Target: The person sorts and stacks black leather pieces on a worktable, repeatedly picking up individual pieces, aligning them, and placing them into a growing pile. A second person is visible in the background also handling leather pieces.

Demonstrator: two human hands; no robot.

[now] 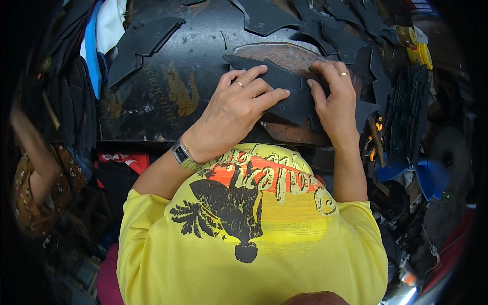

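Note:
A flat, dark, angular piece [282,76], looking like leather or a similar sheet, lies on a worn brown slab [284,51] on the black tabletop. My left hand [239,104] rests palm down on it, fingers spread and thumb stretched out to the right. Beside the piece's right edge is my right hand [335,94]. Its fingers are bent, with thumb and forefinger apart and the thumb tip touching the piece. No tool shows in either hand. The undersides of my fingers are hidden.
More dark cut pieces lie at the back [267,18] and far left [142,51]. Orange-handled scissors [372,145] and stacked dark pieces [406,112] hang at the right edge. A yellow container [421,55] stands far right. Another person's arm [38,147] is at left.

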